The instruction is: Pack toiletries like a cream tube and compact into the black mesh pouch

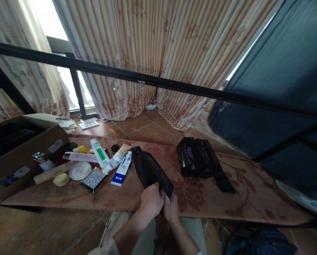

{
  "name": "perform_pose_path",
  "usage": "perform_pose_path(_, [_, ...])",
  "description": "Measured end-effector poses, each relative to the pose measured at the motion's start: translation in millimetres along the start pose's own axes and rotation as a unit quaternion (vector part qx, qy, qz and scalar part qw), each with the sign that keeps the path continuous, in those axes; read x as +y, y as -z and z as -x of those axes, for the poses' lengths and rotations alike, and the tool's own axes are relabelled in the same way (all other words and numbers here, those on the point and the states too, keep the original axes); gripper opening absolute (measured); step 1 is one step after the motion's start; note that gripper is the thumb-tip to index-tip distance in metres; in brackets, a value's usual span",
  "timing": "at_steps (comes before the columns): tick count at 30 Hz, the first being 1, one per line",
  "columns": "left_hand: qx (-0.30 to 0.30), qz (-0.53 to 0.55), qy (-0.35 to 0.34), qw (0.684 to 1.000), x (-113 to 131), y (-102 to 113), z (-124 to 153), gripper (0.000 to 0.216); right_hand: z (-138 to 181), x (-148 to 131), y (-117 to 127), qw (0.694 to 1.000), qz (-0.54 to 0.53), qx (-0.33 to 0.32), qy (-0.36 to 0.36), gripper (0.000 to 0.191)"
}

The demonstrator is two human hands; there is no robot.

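A black sheer fabric bag [151, 166] lies on the cloth-covered bench with its near end lifted off the surface. My left hand [152, 200] is closed on the near edge of this bag, knuckles up. Close against it, my right hand [171, 208] grips the same end from below, its fingers partly hidden by the fabric. Left of the bag are a blue and white tube [122, 169], a white and green tube [100, 154] and a glittery square compact [94, 179]. To the right stands another black see-through bag [197, 158] with a strap trailing off it.
A cardboard box [53, 136] stands at the bench's left end, beside a round clear case [80, 170], a yellow sponge [61, 179] and several other cosmetics. A dark metal bar [115, 73] crosses ahead, before striped curtains [142, 42]. Dark cloth [280, 88] hangs at right.
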State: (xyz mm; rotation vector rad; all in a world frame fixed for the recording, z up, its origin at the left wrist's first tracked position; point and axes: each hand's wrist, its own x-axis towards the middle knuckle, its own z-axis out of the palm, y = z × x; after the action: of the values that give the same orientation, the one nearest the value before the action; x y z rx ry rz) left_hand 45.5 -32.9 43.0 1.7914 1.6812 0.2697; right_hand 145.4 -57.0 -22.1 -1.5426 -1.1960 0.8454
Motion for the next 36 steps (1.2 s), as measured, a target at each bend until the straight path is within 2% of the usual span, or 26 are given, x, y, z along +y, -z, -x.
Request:
perform_pose_path(8, [0.008, 0.099, 0.026, 0.995, -3.8, -7.3, -0.4, 0.017, 0.0, -1.4, -1.1, 0.999, 0.005, -0.012, 0.038, 0.041])
perform_pose_path(14, [0.036, 0.095, -0.015, 0.995, -5.1, -11.6, 2.2, 0.017, 1.1, -1.8, -0.7, 1.0, 0.004, -0.015, 0.006, 0.041])
perform_pose_path(18, [0.019, 0.051, -0.054, 0.997, -5.1, -6.5, 6.3, 0.022, 1.0, -2.4, -0.6, 1.0, 0.003, -0.004, -0.017, 0.038])
perform_pose_path(25, [-0.015, -0.055, -0.136, 0.989, -11.5, 8.2, 11.9, 0.023, 1.0, -1.3, -2.0, 1.0, 0.009, 0.006, -0.015, 0.041])
perform_pose_path(30, [-0.045, -0.117, -0.137, 0.983, -8.4, 16.8, 13.6, 0.023, -0.6, 4.2, -2.2, 1.0, 0.003, 0.006, -0.004, 0.041])
perform_pose_path(36, [-0.062, -0.201, -0.152, 0.966, 11.7, 31.0, 15.3, 0.031, -0.5, 7.5, -2.2, 1.0, 0.019, -0.004, 0.001, 0.038])
